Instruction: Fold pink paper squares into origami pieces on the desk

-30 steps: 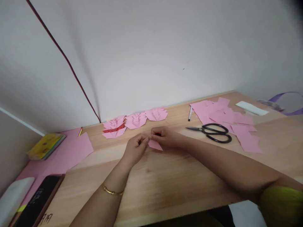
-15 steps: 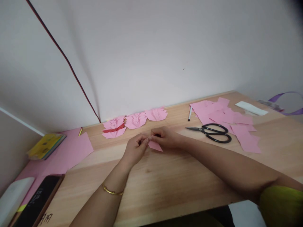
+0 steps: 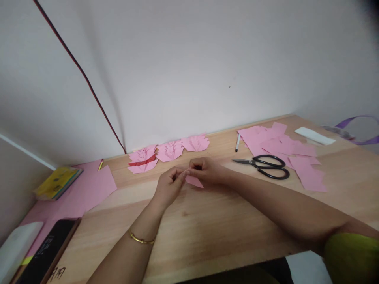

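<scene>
A small piece of pink paper (image 3: 194,181) is pinched between my two hands over the middle of the wooden table (image 3: 195,236). My left hand (image 3: 170,185) grips its left edge with thumb and fingers closed. From the other side, my right hand (image 3: 207,170) pinches the same paper, its thumb almost touching the left one. Part of the paper is hidden behind the fingers. Beyond the hands, several folded pink paper shapes (image 3: 169,151) lie in a row along the wall, and a red strip (image 3: 143,161) crosses the leftmost ones.
Right of my hands lie black-handled scissors (image 3: 263,165), a marker (image 3: 237,142) and pink paper scraps (image 3: 274,140). A white strip (image 3: 315,135) is behind them. At left are a large pink sheet (image 3: 97,187), a yellow packet (image 3: 57,182) and a dark case (image 3: 49,250).
Both hands stay in nearly the same place, pinching the pink paper. Only a very slight shift of the fingers and paper shows.
</scene>
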Demonstrator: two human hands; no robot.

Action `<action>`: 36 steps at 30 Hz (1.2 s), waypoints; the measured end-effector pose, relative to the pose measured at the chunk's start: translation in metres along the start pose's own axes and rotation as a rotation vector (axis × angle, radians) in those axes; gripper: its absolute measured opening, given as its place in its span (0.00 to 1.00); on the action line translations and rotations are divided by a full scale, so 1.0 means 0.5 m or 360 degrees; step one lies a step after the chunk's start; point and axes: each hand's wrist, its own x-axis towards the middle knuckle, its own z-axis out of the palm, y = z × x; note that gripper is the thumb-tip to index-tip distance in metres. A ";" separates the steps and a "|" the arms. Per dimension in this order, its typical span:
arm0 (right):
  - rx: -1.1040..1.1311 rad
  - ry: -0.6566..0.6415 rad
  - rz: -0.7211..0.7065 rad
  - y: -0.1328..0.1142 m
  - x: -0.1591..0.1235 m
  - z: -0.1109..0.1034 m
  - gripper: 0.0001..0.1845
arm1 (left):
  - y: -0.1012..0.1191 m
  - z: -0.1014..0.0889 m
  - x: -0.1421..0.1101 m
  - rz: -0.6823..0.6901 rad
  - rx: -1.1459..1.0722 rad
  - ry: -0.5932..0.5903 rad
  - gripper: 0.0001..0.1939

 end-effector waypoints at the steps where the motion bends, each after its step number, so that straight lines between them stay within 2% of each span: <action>1: 0.0010 0.0006 0.0000 0.000 0.000 0.000 0.17 | -0.001 0.000 0.000 0.0000 -0.0008 0.0012 0.17; 8: 0.0046 0.0041 -0.0073 0.009 0.002 0.003 0.17 | -0.007 0.000 0.003 -0.0024 -0.0088 0.0028 0.16; 14: 0.0095 0.0085 -0.0109 0.016 0.003 0.005 0.15 | -0.003 0.003 0.003 -0.0062 -0.0291 0.0036 0.19; 22: 0.0138 0.0059 -0.0180 0.014 0.002 0.004 0.13 | -0.025 0.011 0.008 -0.0072 -0.0465 0.0053 0.20; 36: 0.0097 0.0054 -0.0211 0.010 0.001 0.005 0.13 | -0.022 0.012 0.007 -0.0060 -0.0495 0.0057 0.17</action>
